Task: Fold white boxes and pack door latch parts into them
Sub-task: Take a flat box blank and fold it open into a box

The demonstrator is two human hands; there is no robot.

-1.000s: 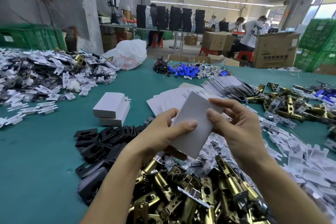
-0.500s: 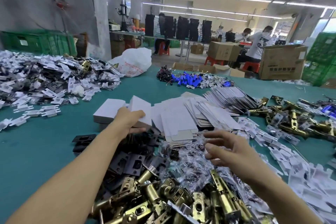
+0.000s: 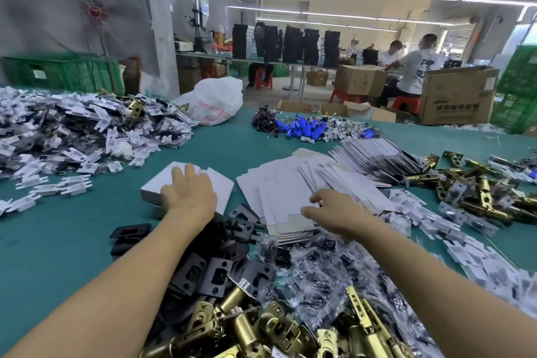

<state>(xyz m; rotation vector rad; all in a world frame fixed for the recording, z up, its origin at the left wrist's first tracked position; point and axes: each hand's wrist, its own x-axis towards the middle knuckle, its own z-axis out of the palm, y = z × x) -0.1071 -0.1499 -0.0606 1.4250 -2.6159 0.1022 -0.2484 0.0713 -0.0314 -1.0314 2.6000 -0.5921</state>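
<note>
Folded white boxes (image 3: 154, 187) lie flat on the desk (image 3: 72, 241), long axes slanting away. The left grip (image 3: 189, 195) rests palm-down on them, fingers straight; the right grip (image 3: 334, 206), fingers spread, touches flat box blanks (image 3: 276, 183).

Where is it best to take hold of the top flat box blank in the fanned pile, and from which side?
Probably at its near edge, coming from the person's side. The flat box blanks lie flat and fanned, so their near edges are stepped and exposed. The right hand, open over them, could slide the top one off and pinch that edge.
</note>
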